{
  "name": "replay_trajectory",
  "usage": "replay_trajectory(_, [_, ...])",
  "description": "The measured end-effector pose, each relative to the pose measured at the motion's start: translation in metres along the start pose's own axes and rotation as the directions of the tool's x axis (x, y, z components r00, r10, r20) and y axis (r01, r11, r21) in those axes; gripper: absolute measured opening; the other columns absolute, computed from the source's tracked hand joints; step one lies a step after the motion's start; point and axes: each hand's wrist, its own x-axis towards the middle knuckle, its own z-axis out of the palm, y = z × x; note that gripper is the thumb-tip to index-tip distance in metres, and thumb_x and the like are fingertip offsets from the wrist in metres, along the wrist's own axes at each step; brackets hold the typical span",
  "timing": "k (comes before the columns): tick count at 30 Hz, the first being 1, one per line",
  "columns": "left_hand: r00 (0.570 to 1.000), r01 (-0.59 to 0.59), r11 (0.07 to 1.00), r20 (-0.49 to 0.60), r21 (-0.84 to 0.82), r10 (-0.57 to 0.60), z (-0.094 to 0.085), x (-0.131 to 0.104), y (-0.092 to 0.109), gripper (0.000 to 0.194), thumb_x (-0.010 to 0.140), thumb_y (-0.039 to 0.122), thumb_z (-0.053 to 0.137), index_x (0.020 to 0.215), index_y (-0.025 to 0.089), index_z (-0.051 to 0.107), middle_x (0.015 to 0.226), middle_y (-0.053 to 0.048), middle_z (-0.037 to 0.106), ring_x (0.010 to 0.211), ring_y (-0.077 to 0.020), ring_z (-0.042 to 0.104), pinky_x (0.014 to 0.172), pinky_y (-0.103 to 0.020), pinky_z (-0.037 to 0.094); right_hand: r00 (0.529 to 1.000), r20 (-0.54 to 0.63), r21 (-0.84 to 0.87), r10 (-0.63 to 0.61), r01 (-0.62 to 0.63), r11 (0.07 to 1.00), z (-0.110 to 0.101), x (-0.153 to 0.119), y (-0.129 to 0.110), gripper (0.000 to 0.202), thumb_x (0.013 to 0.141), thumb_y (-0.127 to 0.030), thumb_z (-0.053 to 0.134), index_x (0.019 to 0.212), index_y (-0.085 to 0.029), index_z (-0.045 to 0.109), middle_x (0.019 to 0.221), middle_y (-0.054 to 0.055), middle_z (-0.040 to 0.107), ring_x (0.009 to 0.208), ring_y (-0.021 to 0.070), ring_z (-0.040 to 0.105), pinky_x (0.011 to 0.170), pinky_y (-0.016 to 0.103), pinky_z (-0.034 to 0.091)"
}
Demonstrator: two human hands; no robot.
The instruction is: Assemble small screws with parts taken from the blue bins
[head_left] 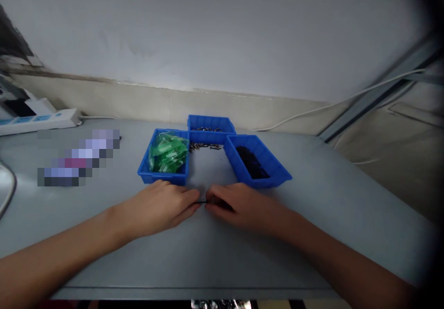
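Observation:
A thin dark rod-like piece (202, 202) spans the small gap between my two hands, mostly hidden by the fingers; its exact kind cannot be made out. My left hand (166, 206) pinches one end of it, and my right hand (239, 206) grips the other with curled fingers. Just beyond the left hand stands a blue bin (163, 178) with green plastic packets (169, 152) in it. Behind the right hand, another blue bin (274, 168) contains dark, thin parts (250, 161).
A third blue bin (211, 136) at the back holds small metallic, screw-like pieces, and more such pieces (208, 146) lie before it on the grey table (194, 253). To the left are a pixelated object (79, 158) and a white power strip (45, 120). A white cable (305, 111) crosses the right side.

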Motion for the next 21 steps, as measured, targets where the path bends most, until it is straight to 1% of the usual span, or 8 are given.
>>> replay_trajectory(6, [1.000, 0.003, 1.000, 0.007, 0.030, -0.003, -0.0003, -0.0014, 0.0008, 0.020, 0.091, 0.029, 0.038, 0.077, 0.018, 0.049, 0.069, 0.002, 0.059, 0.058, -0.0139, 0.057, 0.050, -0.026, 0.030, 0.999, 0.012, -0.008, -0.035, 0.035, 0.999, -0.0015, 0.0009, -0.0004, 0.016, 0.086, -0.028, 0.045, 0.080, -0.016, 0.053, 0.072, 0.001, 0.059, 0.063, 0.0129, 0.055, 0.056, 0.023, 0.035])
replay_trajectory(12, [1.000, -0.008, 0.998, -0.029, 0.062, 0.010, -0.0009, -0.0010, 0.0036, 0.023, 0.093, 0.030, 0.034, 0.080, 0.019, 0.050, 0.069, 0.001, 0.059, 0.060, -0.0154, 0.059, 0.052, -0.026, 0.033, 0.998, -0.030, -0.078, -0.047, 0.045, 0.996, -0.0025, 0.0009, -0.0003, 0.010, 0.085, -0.021, 0.045, 0.080, -0.016, 0.052, 0.072, 0.001, 0.059, 0.064, 0.0128, 0.055, 0.057, 0.023, 0.035])
replay_trajectory(16, [0.999, 0.013, 0.995, -0.045, 0.094, -0.008, -0.0018, 0.0000, 0.0060, 0.024, 0.093, 0.028, 0.031, 0.081, 0.018, 0.049, 0.066, 0.001, 0.059, 0.057, -0.0156, 0.058, 0.051, -0.027, 0.033, 0.998, -0.040, -0.119, -0.039, 0.034, 0.992, -0.0031, 0.0005, -0.0009, 0.017, 0.088, -0.023, 0.041, 0.078, -0.016, 0.052, 0.071, 0.002, 0.060, 0.063, 0.0131, 0.056, 0.056, 0.024, 0.036])
replay_trajectory(21, [0.995, -0.004, 0.994, -0.097, 0.109, 0.014, -0.0020, -0.0001, 0.0056, 0.027, 0.093, 0.028, 0.031, 0.077, 0.017, 0.049, 0.062, 0.001, 0.057, 0.053, -0.0142, 0.056, 0.049, -0.026, 0.033, 0.994, -0.032, -0.195, -0.102, 0.094, 0.976, -0.0001, 0.0019, -0.0012, 0.022, 0.090, -0.027, 0.039, 0.080, -0.015, 0.056, 0.073, 0.002, 0.061, 0.065, 0.0137, 0.057, 0.059, 0.025, 0.038])
